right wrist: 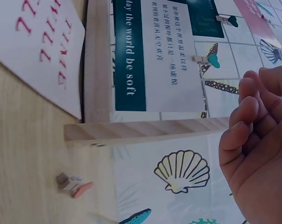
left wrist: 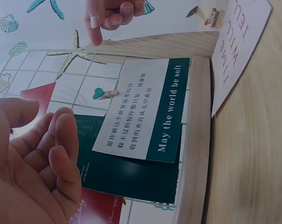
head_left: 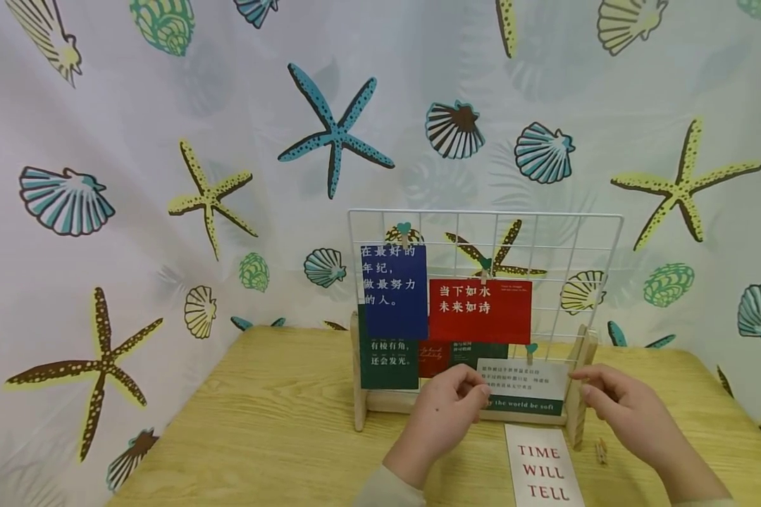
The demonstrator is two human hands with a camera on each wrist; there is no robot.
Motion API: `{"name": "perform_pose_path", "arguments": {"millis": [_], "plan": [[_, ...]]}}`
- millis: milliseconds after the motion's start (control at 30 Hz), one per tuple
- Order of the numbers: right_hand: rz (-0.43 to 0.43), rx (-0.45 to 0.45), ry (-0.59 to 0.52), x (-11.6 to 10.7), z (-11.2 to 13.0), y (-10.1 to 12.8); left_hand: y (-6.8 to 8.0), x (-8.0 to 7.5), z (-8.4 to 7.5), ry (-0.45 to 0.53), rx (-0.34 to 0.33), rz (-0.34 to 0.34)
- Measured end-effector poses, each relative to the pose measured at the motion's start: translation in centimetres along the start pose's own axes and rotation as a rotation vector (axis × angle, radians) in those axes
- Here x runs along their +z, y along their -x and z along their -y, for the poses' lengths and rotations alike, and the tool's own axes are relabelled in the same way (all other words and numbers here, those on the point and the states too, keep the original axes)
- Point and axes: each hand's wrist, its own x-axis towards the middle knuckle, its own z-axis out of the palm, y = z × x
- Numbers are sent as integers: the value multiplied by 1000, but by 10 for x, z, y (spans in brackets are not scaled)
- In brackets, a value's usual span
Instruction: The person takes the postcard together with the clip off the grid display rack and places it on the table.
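Your left hand (head_left: 447, 412) and right hand (head_left: 615, 405), both empty with fingers loosely curled, hover just before the white-and-teal card (head_left: 525, 386) clipped low on the wire grid (head_left: 599, 243), while the "TIME WILL TELL" card (head_left: 542, 468) lies on the desk (head_left: 273, 429) between them.

Two bare hands, no rings or watch; pale beige sleeve cuff (head_left: 387, 489) at left wrist
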Motion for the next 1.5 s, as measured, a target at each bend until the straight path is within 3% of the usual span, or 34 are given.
{"name": "perform_pose_path", "arguments": {"millis": [467,900,1233,1500], "plan": [[16,-119,45,-11,34,-23,-3,-20,-11,-97,134,-118],[9,-165,103,-22,55,-34,-9,-40,-29,-190,156,-191],[21,-187,144,-30,72,-45,-12,-50,-28,-247,115,-210],[23,-238,179,-33,86,-58,-14,-57,-30,-264,120,-244]]}}
